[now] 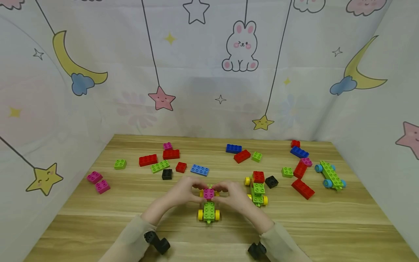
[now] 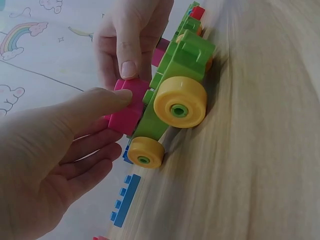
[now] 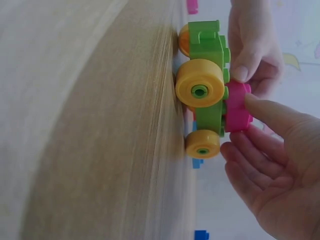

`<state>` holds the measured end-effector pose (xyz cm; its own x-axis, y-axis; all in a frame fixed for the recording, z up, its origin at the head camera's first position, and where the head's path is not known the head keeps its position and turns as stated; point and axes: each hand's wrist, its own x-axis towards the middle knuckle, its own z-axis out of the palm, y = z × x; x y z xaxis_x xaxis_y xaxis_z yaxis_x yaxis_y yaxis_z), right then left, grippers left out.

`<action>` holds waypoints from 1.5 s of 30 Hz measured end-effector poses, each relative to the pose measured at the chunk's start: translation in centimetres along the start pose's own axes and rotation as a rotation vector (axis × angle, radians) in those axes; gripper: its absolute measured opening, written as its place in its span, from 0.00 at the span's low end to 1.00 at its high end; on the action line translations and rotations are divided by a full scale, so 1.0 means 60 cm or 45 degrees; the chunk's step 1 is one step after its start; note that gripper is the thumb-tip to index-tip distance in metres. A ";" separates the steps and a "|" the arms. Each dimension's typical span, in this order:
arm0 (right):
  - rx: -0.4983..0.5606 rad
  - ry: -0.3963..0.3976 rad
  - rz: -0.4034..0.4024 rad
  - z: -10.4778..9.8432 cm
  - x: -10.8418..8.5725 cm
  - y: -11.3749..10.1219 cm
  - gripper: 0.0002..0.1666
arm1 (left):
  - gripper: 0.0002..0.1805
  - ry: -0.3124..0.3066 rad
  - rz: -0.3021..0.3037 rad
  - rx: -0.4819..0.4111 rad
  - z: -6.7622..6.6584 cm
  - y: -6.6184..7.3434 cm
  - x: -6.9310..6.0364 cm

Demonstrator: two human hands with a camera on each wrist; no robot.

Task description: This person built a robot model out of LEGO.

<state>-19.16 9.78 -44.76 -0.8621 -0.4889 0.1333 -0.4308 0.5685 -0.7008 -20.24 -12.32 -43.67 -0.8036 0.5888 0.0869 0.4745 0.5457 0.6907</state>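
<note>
A magenta brick (image 1: pixel 208 194) is at the far end of a green toy car base (image 1: pixel 209 211) with yellow wheels. My left hand (image 1: pixel 183 191) pinches the brick from the left, its thumb (image 2: pixel 115 98) on the near face. From the other side my right hand (image 1: pixel 234 196) pinches the same brick, thumb and fingers about its edge. In the right wrist view the brick (image 3: pixel 237 107) lies against the base's studs; some studs show beside it, and I cannot tell whether it is fully seated. The base stands on its wheels (image 3: pixel 200 83) on the table.
Right of the hands stands another green car (image 1: pixel 258 189) with a red brick on top, beside a black brick (image 1: pixel 271 182). A blue-wheeled green base (image 1: pixel 331 175) lies far right. Several loose bricks, such as the light blue brick (image 1: pixel 199 170), spread across the wooden table (image 1: pixel 131 218).
</note>
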 end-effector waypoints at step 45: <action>0.040 -0.034 0.046 -0.003 0.001 -0.003 0.18 | 0.15 -0.065 -0.084 -0.070 0.001 -0.004 0.009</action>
<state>-19.19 9.77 -44.50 -0.8695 -0.4859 0.0892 -0.3905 0.5655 -0.7264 -20.77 -12.05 -43.83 -0.8125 0.5830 0.0039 0.3993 0.5517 0.7322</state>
